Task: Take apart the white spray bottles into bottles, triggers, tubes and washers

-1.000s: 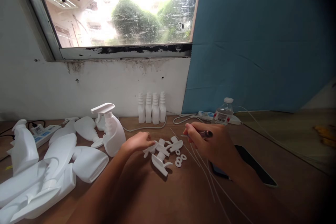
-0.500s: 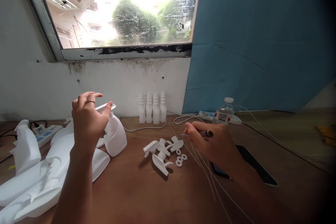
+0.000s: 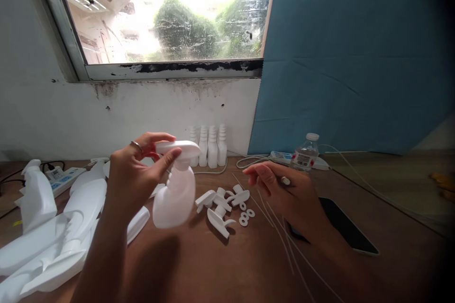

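Observation:
My left hand (image 3: 138, 175) grips a white spray bottle (image 3: 176, 199) by its trigger head (image 3: 183, 148), thumb and fingers pinching the top. The bottle hangs tilted above the table, its shadow below. My right hand (image 3: 284, 194) is closed around a dark pen-like tool (image 3: 285, 181); only its round end shows, the rest is hidden by the fingers. Between the hands, several loose white trigger heads (image 3: 218, 220) lie on the table beside several small white rings (image 3: 243, 218). Thin clear tubes (image 3: 284, 241) run under and beside my right hand.
White bottles (image 3: 85, 199) are heaped at the left near a power strip (image 3: 69, 177). Several small bottles (image 3: 212, 147) stand by the wall. At the right are a clear water bottle (image 3: 304, 152), a dark phone (image 3: 350, 227) and a cable (image 3: 256, 157).
My left hand has lifted the spray bottle off the table by its head and moved it right, towards the middle. My right hand has turned slightly, with the tool's tip now hidden.

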The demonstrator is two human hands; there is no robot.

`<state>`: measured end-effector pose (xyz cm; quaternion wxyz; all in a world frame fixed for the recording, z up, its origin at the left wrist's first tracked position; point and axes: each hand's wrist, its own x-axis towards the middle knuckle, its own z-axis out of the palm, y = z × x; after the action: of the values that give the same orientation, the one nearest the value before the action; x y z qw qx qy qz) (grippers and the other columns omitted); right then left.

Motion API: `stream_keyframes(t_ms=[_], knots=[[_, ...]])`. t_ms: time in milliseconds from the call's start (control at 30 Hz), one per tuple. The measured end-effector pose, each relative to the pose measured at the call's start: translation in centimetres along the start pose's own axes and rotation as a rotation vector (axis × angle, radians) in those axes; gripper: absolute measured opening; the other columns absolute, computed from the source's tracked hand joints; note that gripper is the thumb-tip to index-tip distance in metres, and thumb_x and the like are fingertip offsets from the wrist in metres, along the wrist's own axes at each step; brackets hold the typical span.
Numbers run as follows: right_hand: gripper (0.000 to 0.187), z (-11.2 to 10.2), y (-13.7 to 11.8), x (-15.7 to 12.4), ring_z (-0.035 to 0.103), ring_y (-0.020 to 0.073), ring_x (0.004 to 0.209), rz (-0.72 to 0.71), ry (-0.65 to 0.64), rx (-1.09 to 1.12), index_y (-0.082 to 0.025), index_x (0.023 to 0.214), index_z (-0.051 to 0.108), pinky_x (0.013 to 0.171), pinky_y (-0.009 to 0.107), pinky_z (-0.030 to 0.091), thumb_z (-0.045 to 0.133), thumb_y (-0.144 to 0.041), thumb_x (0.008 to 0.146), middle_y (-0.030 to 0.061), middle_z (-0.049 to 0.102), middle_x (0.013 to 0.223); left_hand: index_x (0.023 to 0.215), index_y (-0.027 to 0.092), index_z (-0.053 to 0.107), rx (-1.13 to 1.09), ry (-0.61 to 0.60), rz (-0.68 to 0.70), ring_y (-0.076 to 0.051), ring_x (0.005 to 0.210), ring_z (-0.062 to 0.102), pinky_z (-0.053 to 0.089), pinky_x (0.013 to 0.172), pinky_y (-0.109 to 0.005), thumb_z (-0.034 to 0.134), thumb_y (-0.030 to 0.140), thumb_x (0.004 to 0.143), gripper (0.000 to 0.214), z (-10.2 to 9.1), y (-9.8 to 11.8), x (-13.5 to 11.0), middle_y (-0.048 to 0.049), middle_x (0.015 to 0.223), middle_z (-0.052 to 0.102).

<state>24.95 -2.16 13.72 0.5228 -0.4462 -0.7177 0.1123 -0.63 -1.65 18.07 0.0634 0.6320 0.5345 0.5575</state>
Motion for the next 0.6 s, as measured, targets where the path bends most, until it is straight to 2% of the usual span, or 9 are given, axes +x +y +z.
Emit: stream_keyframes(t_ms=[100,233,333,400,467,533,600], knots=[[0.021,0.0,-0.8,-0.3,0.055,0.012,0.06,-0.015,-0.105,0.123,-0.023,0.088,0.07,0.053,0.023,0.044,0.065,-0.043,0.084,0.0004,0.062,0.068,0.089,0.022,0.072,-0.167,-0.126,0.047,-0.013,0.062,0.06,0.048,0.055,-0.024,0.075,0.044,0.071,0.028,0.5,1.7,-1.8,-0.0009,0.075,0.069],[0.039,0.0,-2.1,-0.9,0.058,0.0141,0.063,0.069,-0.355,0.388,-0.023,0.099,0.068,0.056,0.025,0.05,0.08,-0.044,0.068,-0.0004,0.061,0.071,0.083,0.021,0.071,-0.337,-0.272,0.034,-0.012,0.056,0.054,0.045,0.051,-0.023,0.075,0.044,0.073,0.026,2.5,2.9,-3.4,-0.0001,0.066,0.064],[0.042,-0.1,-2.6,-1.5,0.063,0.0162,0.063,0.164,-0.345,0.481,-0.021,0.103,0.069,0.053,0.026,0.053,0.082,-0.037,0.067,0.0014,0.066,0.074,0.097,0.021,0.067,-0.533,-0.376,0.009,-0.012,0.063,0.058,0.049,0.058,-0.023,0.072,0.043,0.077,0.03,4.2,3.1,-4.1,-0.0018,0.081,0.068],[0.035,-0.2,-2.5,-1.6,0.065,0.017,0.061,0.231,-0.206,0.502,-0.021,0.099,0.07,0.049,0.025,0.053,0.081,-0.035,0.068,0.0022,0.069,0.074,0.117,0.023,0.059,-0.637,-0.45,0.001,-0.014,0.077,0.063,0.051,0.065,-0.024,0.07,0.041,0.079,0.043,5.0,3.0,-4.3,-0.0042,0.098,0.068],[0.029,-0.3,-2.1,-1.5,0.066,0.0178,0.059,0.294,0.038,0.5,-0.02,0.089,0.071,0.046,0.025,0.052,0.082,-0.033,0.065,0.003,0.07,0.072,0.129,0.025,0.05,-0.64,-0.565,0.01,-0.018,0.092,0.063,0.052,0.075,-0.026,0.072,0.04,0.077,0.059,5.6,2.8,-4.4,-0.0065,0.111,0.065],[0.028,-0.4,-1.7,-1.2,0.066,0.0185,0.06,0.333,0.327,0.492,-0.02,0.081,0.069,0.048,0.026,0.053,0.084,-0.033,0.063,0.0037,0.071,0.072,0.129,0.025,0.051,-0.552,-0.736,0.017,-0.021,0.099,0.061,0.05,0.081,-0.029,0.078,0.039,0.07,0.067,5.9,2.5,-4.5,-0.0077,0.116,0.063],[0.029,-0.5,-1.4,-0.8,0.068,0.0199,0.068,0.312,0.533,0.521,-0.019,0.081,0.067,0.056,0.029,0.056,0.084,-0.033,0.062,0.0048,0.071,0.077,0.123,0.025,0.057,-0.467,-0.868,0.002,-0.023,0.1,0.061,0.049,0.081,-0.03,0.082,0.039,0.064,0.066,6.2,2.3,-4.5,-0.0075,0.116,0.064]])
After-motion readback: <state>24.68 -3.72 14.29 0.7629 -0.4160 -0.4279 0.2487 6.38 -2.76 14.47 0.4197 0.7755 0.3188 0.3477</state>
